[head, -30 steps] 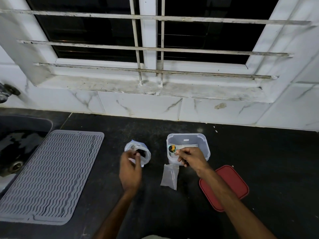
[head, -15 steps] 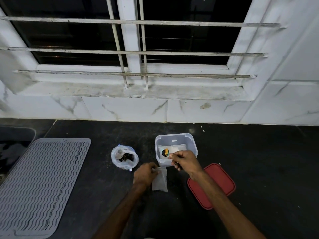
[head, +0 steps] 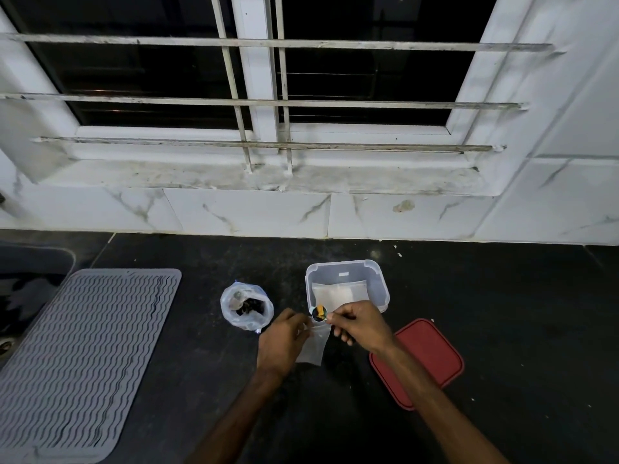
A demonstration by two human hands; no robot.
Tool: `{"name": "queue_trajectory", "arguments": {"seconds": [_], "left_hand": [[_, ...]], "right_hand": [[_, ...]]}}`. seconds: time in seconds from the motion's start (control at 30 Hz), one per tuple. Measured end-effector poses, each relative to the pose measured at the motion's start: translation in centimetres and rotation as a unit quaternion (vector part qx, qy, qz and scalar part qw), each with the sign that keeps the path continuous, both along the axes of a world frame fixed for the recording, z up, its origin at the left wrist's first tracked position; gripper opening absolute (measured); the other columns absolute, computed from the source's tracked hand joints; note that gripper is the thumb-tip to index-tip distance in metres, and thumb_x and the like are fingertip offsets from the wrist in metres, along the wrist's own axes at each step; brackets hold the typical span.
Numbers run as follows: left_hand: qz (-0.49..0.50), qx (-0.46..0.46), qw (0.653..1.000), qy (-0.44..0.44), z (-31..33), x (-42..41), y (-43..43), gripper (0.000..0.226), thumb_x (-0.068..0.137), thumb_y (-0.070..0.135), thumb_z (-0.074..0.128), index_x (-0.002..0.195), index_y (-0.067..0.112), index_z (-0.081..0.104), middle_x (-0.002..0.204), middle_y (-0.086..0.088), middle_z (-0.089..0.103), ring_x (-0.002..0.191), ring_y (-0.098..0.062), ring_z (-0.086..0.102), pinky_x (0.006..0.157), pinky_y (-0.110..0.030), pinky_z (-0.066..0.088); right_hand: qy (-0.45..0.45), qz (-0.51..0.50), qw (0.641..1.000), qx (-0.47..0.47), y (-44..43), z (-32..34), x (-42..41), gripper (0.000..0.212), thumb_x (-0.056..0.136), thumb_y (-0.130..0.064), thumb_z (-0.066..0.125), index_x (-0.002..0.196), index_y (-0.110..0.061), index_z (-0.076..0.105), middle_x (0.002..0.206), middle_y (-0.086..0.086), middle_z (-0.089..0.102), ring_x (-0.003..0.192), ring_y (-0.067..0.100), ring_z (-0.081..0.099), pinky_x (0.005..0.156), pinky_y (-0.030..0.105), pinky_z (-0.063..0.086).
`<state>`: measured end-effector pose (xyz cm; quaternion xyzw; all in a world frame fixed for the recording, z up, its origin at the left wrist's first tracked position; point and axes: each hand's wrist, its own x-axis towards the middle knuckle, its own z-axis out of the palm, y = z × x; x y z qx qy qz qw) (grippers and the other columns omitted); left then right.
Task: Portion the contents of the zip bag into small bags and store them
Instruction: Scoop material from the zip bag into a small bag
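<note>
The small bag [head: 311, 346] is at lower centre, its top pinched by the curled fingers of the left hand [head: 281, 343]. The right hand [head: 360, 324] pinches a small spoon [head: 319, 313] at its mouth. The open zip bag [head: 246, 308] stands just left, on a black counter [head: 502, 329] below white marble tiles [head: 254, 212] and a barred window [head: 335, 78].

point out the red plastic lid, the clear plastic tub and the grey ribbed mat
red plastic lid [head: 432, 349], head view, bare top face right of the wrist
clear plastic tub [head: 345, 263], head view, far rim
grey ribbed mat [head: 87, 346], head view, middle of ridged surface
</note>
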<state>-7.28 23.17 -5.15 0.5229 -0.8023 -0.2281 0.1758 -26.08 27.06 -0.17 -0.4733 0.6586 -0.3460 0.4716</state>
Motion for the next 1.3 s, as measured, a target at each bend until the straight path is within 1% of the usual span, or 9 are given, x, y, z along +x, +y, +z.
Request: {"name": "queue_trajectory", "arguments": {"seconds": [0.13, 0.37, 0.43, 0.53, 0.6, 0.77, 1.0, 1.13, 1.3], "left_hand": [[0.0, 0.006, 1.0, 0.03, -0.2, 0.9, 0.7, 0.01, 0.088, 0.033, 0.068, 0.098, 0.031, 0.068, 0.099, 0.018, 0.058, 0.084, 0.0, 0.058, 0.066, -0.026, 0.052], [-0.003, 0.005, 0.999, 0.053, -0.2, 0.7, 1.1, 0.009, 0.085, 0.025, 0.072, 0.09, 0.031, 0.068, 0.092, 0.025, 0.052, 0.081, 0.004, 0.055, 0.063, -0.017, 0.047], [0.004, 0.007, 0.998, 0.063, -0.2, 0.4, 1.2, 0.009, 0.083, 0.025, 0.073, 0.086, 0.032, 0.067, 0.089, 0.025, 0.052, 0.079, 0.003, 0.055, 0.06, -0.015, 0.043], [0.009, 0.008, 0.997, 0.072, -0.2, 0.1, 1.3, 0.008, 0.082, 0.025, 0.074, 0.083, 0.03, 0.068, 0.087, 0.024, 0.054, 0.077, 0.002, 0.055, 0.059, -0.009, 0.038], [0.015, 0.016, 0.996, 0.082, -0.2, 0.0, 1.5, 0.01, 0.081, 0.024, 0.075, 0.082, 0.031, 0.068, 0.086, 0.023, 0.055, 0.078, 0.002, 0.057, 0.062, -0.008, 0.04], [0.03, 0.018, 0.996, 0.08, -0.6, 0.3, 1.6, 0.01, 0.08, 0.026, 0.075, 0.082, 0.032, 0.066, 0.089, 0.021, 0.057, 0.08, 0.001, 0.058, 0.064, -0.018, 0.048], [0.042, 0.015, 0.996, 0.074, -0.7, 0.1, 1.7, 0.013, 0.081, 0.026, 0.073, 0.081, 0.034, 0.064, 0.09, 0.022, 0.057, 0.082, 0.003, 0.057, 0.064, -0.019, 0.049], [0.05, 0.023, 0.995, 0.084, -0.8, -0.4, 1.7, 0.01, 0.082, 0.026, 0.073, 0.082, 0.032, 0.066, 0.092, 0.02, 0.058, 0.081, 0.002, 0.059, 0.064, -0.024, 0.051], [0.045, 0.042, 0.995, 0.078, -0.9, -0.8, 1.5, 0.011, 0.083, 0.027, 0.072, 0.09, 0.032, 0.066, 0.096, 0.019, 0.059, 0.083, 0.0, 0.06, 0.068, -0.031, 0.054]], "right_hand": [[0.028, 0.01, 0.999, 0.018, 0.2, -0.2, -0.2, 0.02, 0.09, -0.023, 0.07, 0.079, -0.008, 0.075, 0.057, -0.001, 0.066, 0.045, 0.008, 0.054, 0.046, 0.019, 0.045], [0.132, 0.079, 0.988, 0.026, 0.2, -0.3, -0.5, 0.02, 0.091, -0.023, 0.068, 0.08, -0.008, 0.074, 0.058, -0.003, 0.065, 0.044, 0.002, 0.053, 0.046, 0.016, 0.044], [0.207, 0.09, 0.974, -0.015, 0.2, -0.4, -0.3, 0.017, 0.089, -0.024, 0.07, 0.079, -0.01, 0.075, 0.064, -0.004, 0.068, 0.05, 0.001, 0.057, 0.053, 0.018, 0.047], [0.279, 0.097, 0.953, -0.067, 0.0, -0.7, 0.0, 0.011, 0.086, -0.026, 0.072, 0.086, -0.016, 0.077, 0.085, -0.004, 0.074, 0.075, 0.006, 0.064, 0.072, 0.028, 0.053], [0.271, 0.084, 0.955, -0.086, 0.2, -0.8, 0.1, 0.009, 0.085, -0.024, 0.073, 0.089, -0.017, 0.077, 0.091, -0.005, 0.073, 0.082, 0.007, 0.064, 0.078, 0.027, 0.053], [0.216, -0.001, 0.968, -0.129, 1.1, -1.5, 0.1, 0.008, 0.081, -0.021, 0.079, 0.087, -0.016, 0.077, 0.086, -0.009, 0.072, 0.08, 0.002, 0.063, 0.072, 0.008, 0.045], [0.088, -0.063, 0.988, -0.111, 1.8, -1.8, 0.0, 0.009, 0.079, -0.017, 0.081, 0.079, -0.023, 0.075, 0.08, -0.013, 0.073, 0.075, 0.002, 0.068, 0.063, 0.017, 0.053], [0.011, -0.106, 0.991, -0.084, 1.8, -2.0, 0.0, 0.006, 0.082, -0.014, 0.078, 0.077, -0.013, 0.076, 0.073, -0.002, 0.074, 0.056, 0.006, 0.063, 0.053, 0.023, 0.051], [-0.077, -0.143, 0.986, -0.035, 1.7, -2.1, -0.2, 0.01, 0.086, -0.012, 0.073, 0.079, -0.005, 0.074, 0.07, 0.009, 0.072, 0.056, 0.015, 0.059, 0.053, 0.026, 0.051]]}}
